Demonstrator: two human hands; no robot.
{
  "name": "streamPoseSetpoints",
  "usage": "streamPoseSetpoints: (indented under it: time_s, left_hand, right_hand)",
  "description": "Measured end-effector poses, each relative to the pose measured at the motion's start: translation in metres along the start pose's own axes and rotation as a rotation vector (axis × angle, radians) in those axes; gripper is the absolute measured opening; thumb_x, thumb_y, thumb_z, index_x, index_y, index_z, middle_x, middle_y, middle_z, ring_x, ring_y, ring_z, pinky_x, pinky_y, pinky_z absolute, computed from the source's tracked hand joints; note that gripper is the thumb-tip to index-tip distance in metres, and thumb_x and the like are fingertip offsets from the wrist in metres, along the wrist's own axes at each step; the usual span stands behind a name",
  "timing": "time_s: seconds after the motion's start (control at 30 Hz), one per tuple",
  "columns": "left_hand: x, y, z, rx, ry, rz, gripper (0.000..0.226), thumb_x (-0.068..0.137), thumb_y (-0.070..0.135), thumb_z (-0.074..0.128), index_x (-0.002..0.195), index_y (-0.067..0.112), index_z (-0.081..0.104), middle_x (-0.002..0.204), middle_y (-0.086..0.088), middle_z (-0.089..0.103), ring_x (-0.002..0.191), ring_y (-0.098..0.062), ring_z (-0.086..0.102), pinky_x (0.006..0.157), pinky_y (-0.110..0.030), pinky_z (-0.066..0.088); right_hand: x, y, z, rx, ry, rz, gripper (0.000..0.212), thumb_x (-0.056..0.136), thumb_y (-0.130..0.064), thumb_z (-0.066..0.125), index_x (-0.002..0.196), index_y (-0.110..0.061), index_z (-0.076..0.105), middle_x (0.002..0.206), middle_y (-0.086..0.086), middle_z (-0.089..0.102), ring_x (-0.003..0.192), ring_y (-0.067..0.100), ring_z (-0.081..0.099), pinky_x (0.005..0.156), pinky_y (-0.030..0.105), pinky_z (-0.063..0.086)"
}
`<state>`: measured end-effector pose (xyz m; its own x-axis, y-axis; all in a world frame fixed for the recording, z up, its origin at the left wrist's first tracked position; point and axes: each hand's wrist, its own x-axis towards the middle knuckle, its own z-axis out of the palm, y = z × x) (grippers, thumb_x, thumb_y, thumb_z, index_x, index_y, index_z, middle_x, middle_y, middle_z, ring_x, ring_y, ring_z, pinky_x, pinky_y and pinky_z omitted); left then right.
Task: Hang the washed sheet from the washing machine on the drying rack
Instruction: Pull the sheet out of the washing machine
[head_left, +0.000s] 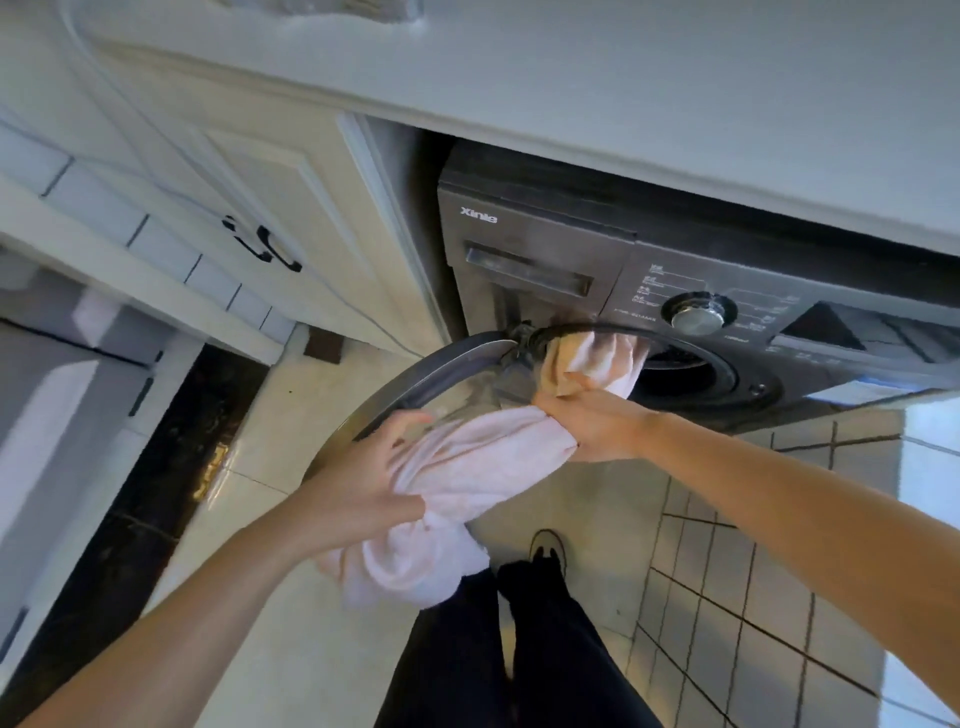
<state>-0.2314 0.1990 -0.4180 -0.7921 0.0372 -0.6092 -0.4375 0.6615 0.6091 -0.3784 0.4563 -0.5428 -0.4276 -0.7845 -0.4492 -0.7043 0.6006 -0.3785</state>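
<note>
A dark grey front-loading washing machine (545, 260) stands under a white countertop, its round door (415, 384) swung open to the left. A pale pink sheet (467, 478) trails out of the drum opening (680, 374) in a twisted bundle. My right hand (587, 421) is closed around the sheet just outside the drum. My left hand (363, 488) holds the lower, bunched part of the sheet, fingers partly spread over it. The sheet's end hangs down toward my legs. No drying rack is in view.
White cabinet doors with black handles (260, 244) stand left of the machine. The white countertop (623, 78) overhangs it. The floor has pale tiles and a dark strip (156, 467) at left. My dark trouser legs and a shoe (545, 551) are below the sheet.
</note>
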Motion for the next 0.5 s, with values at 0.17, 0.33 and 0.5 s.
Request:
streamPoseSetpoints:
  time_s: [0.17, 0.33, 0.5]
  left_hand:
    - [-0.019, -0.008, 0.014, 0.328, 0.244, 0.268, 0.096, 0.08, 0.009, 0.06, 0.138, 0.065, 0.009, 0.14, 0.019, 0.026, 0.09, -0.012, 0.057, 0.064, -0.03, 0.053]
    - [-0.02, -0.018, 0.044, 0.659, 0.32, 0.441, 0.07, 0.072, 0.005, 0.053, 0.125, 0.049, 0.051, 0.143, 0.019, 0.038, 0.05, -0.016, 0.05, 0.038, -0.028, 0.041]
    - [-0.012, -0.007, 0.068, 0.735, 0.367, 0.154, 0.035, 0.072, 0.02, 0.072, 0.101, 0.037, 0.061, 0.134, 0.023, 0.048, 0.045, -0.016, 0.035, 0.041, -0.025, 0.036]
  right_hand:
    - [-0.023, -0.005, -0.007, 0.023, 0.002, -0.114, 0.079, 0.085, -0.028, 0.066, 0.143, -0.029, 0.013, 0.114, 0.009, 0.061, 0.098, 0.026, 0.058, 0.081, 0.037, 0.05]
    - [-0.033, -0.022, -0.023, -0.193, 0.049, -0.111, 0.059, 0.088, -0.02, 0.057, 0.139, -0.027, 0.03, 0.102, 0.007, 0.057, 0.092, 0.031, 0.061, 0.065, 0.03, 0.034]
    - [-0.039, -0.049, -0.029, -0.228, 0.07, 0.002, 0.06, 0.082, -0.025, 0.061, 0.134, -0.027, 0.032, 0.099, 0.004, 0.06, 0.085, 0.032, 0.064, 0.069, 0.035, 0.046]
